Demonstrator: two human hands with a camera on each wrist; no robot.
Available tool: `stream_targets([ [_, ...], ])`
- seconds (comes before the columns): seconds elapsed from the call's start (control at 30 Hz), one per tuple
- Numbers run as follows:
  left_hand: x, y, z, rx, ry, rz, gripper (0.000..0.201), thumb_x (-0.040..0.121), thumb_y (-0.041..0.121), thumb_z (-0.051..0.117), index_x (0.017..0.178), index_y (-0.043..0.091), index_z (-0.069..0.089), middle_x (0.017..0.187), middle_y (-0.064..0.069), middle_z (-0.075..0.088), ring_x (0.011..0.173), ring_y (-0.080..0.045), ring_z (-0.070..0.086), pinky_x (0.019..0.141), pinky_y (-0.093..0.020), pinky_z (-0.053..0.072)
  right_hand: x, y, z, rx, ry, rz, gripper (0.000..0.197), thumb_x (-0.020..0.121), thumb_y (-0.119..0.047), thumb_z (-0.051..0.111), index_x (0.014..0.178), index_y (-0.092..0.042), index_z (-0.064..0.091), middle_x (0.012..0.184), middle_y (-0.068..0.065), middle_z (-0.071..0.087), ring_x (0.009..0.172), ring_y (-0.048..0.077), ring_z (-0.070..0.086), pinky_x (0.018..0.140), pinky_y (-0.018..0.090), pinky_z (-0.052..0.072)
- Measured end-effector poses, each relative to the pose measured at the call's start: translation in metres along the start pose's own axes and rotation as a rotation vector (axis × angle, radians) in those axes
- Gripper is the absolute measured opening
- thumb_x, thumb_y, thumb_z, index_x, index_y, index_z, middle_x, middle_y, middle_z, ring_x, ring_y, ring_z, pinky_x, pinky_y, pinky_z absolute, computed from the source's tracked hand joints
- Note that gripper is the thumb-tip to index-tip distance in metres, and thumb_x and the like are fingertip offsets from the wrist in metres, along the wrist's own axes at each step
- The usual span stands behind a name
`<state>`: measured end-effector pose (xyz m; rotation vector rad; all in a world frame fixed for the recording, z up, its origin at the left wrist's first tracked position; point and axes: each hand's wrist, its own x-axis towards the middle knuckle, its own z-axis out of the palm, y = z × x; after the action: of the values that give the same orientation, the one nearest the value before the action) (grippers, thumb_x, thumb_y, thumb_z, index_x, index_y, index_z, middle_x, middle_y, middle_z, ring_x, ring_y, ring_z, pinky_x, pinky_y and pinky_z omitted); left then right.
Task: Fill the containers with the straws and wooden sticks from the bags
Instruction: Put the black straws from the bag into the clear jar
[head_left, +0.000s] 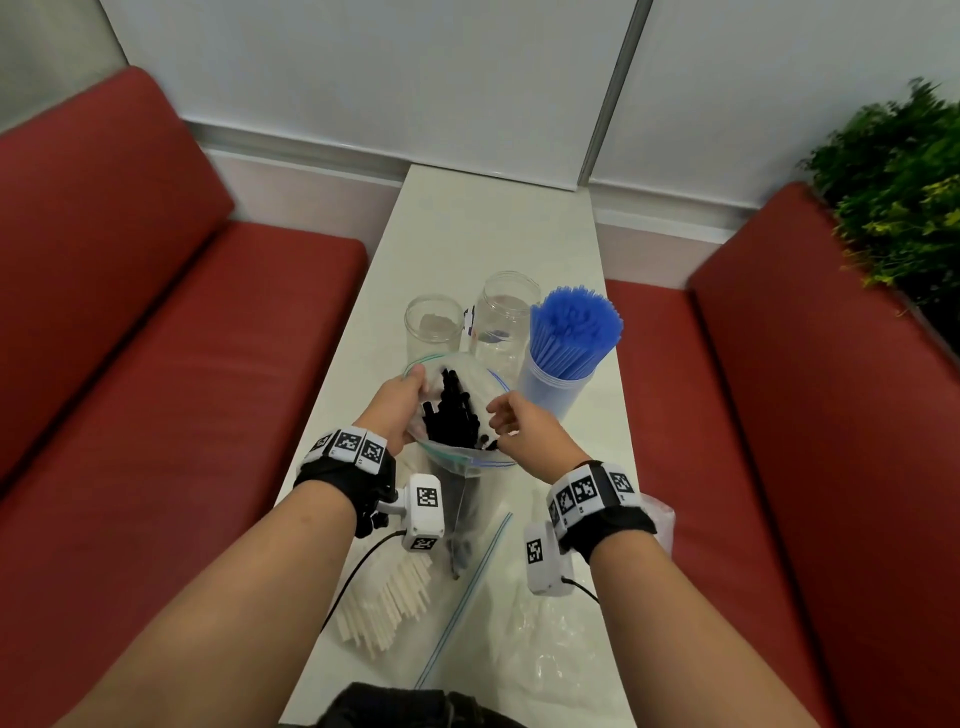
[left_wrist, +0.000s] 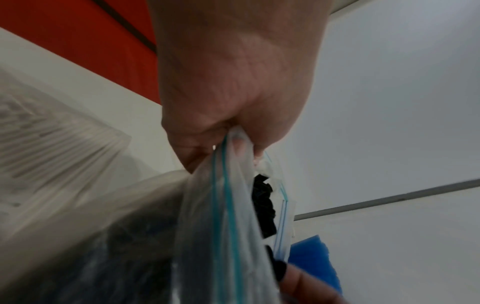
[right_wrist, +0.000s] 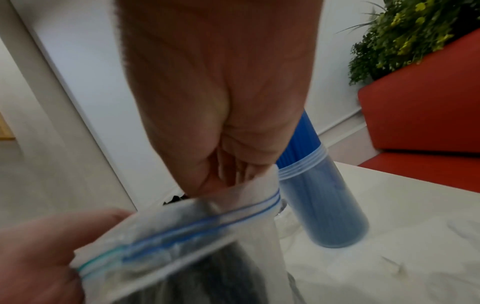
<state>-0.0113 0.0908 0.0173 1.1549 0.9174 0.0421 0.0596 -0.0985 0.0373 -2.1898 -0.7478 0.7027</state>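
Left hand and right hand each pinch a side of the bag mouth, held open above the counter, near the empty jars. Black straws inside: light, stiff, slippery. Film's floppy; grip the bundle mid-length.

Head view: high, facing forward and down along narrow white table. Left wrist view: close under left palm, facing up-forward. Right wrist view: close under right palm. Shared by all three: clear zip-top plastic bag, tall container of blue straws.
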Motion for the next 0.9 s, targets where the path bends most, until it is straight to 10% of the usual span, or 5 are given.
stream_targets([
  [0.27, 0.007, 0.0, 0.006, -0.024, -0.054, -0.048, 0.04, 0.099, 0.051, 0.042, 0.111, 0.017, 0.061, 0.109, -0.005, 0.07, 0.093, -0.023, 0.069, 0.081, -0.037, 0.057, 0.01, 0.018, 0.028, -0.155, -0.138, -0.034, 0.088, 0.078, -0.01, 0.078, 0.155, -0.019, 0.035, 0.145, 0.003, 0.055, 0.13, 0.021, 0.052, 0.096, 0.022, 0.039],
  [0.43, 0.005, 0.003, 0.008, -0.003, -0.192, -0.081, 0.043, 0.098, 0.054, 0.041, 0.114, 0.018, 0.058, 0.113, -0.011, 0.071, 0.104, -0.026, 0.068, 0.097, -0.046, 0.051, 0.021, 0.018, 0.037, -0.16, 0.034, -0.086, 0.059, 0.086, -0.013, 0.071, 0.142, -0.009, 0.052, 0.131, 0.014, 0.062, 0.121, 0.031, 0.056, 0.103, 0.039, 0.044],
  [0.6, 0.001, 0.003, 0.003, 0.054, -0.186, -0.028, 0.042, 0.1, 0.053, 0.037, 0.116, 0.023, 0.061, 0.106, -0.01, 0.073, 0.098, -0.026, 0.07, 0.08, -0.04, 0.054, 0.027, 0.017, 0.041, -0.187, 0.07, -0.054, 0.036, 0.096, -0.019, 0.066, 0.127, -0.003, 0.059, 0.115, 0.014, 0.054, 0.114, 0.03, 0.048, 0.092, 0.03, 0.035],
  [0.73, 0.005, 0.011, -0.006, 0.048, -0.111, -0.01, 0.044, 0.102, 0.051, 0.034, 0.121, 0.021, 0.06, 0.112, -0.012, 0.07, 0.105, -0.029, 0.067, 0.094, -0.049, 0.05, 0.024, 0.009, 0.036, 0.185, 0.137, -0.083, 0.013, 0.096, -0.02, 0.068, 0.106, -0.012, 0.064, 0.101, 0.002, 0.063, 0.096, 0.016, 0.06, 0.084, 0.027, 0.043],
  [0.9, 0.0, 0.016, 0.002, 0.114, -0.102, 0.005, 0.044, 0.101, 0.052, 0.034, 0.122, 0.023, 0.06, 0.111, -0.006, 0.07, 0.104, -0.025, 0.067, 0.087, -0.041, 0.053, 0.026, -0.006, 0.032, 0.445, 0.195, -0.042, 0.027, 0.099, -0.01, 0.061, 0.125, -0.015, 0.056, 0.12, 0.0, 0.067, 0.112, 0.013, 0.063, 0.099, 0.027, 0.048],
])
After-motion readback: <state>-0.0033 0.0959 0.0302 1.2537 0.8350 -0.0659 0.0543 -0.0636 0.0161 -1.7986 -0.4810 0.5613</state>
